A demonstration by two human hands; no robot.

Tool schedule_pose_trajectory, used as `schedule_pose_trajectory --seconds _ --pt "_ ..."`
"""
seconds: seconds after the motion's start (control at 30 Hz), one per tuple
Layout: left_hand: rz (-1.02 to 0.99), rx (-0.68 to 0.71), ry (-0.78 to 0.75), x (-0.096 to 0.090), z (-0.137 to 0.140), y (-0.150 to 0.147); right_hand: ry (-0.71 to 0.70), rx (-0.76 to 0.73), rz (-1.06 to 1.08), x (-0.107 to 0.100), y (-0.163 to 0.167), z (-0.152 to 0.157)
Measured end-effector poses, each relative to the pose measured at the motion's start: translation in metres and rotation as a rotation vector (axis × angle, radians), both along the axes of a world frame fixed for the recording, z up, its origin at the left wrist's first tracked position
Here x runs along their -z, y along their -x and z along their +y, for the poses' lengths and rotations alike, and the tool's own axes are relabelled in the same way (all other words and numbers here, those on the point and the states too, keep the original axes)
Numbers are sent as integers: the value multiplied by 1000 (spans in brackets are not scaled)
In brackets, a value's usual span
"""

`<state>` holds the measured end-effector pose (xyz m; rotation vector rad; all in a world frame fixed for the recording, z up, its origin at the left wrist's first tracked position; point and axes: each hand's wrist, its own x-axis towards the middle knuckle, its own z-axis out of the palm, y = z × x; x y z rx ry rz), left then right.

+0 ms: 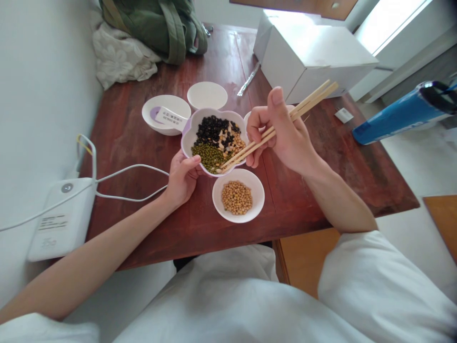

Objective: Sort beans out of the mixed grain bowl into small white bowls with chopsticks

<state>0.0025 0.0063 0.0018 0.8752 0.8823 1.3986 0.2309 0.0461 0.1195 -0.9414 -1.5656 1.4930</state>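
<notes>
My left hand (183,178) grips the lower left rim of a flower-shaped bowl (184,143), white inside and purple outside, its thumb over the edge. Inside lie black beans (209,131), green mung beans (209,156) and yellow soybeans (233,144) mixed with pale seeds. A pair of wooden chopsticks (269,135) is pinched in my right hand (280,131); their tips reach into the bowl near its lower edge, by the mung beans. Directly below stands a small white bowl (259,202) holding soybeans. A labelled handle (169,118) extends from the flower-shaped bowl's left side.
Behind are two white bowls (207,95) (152,116), and another is mostly hidden by my right hand. A white box (321,52), blue bottle (396,116) and green bag (157,28) stand farther out. White cables (139,166) run from a power bank (60,219) at left.
</notes>
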Motion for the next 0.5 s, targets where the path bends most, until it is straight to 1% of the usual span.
schedule_pose_trajectory --seconds 0.27,0.5 --pt "9 4 -5 0 -1 -1 -81 2 45 3 4 -2" --pt "10 3 -7 0 -1 0 -104 35 39 2 4 -4"
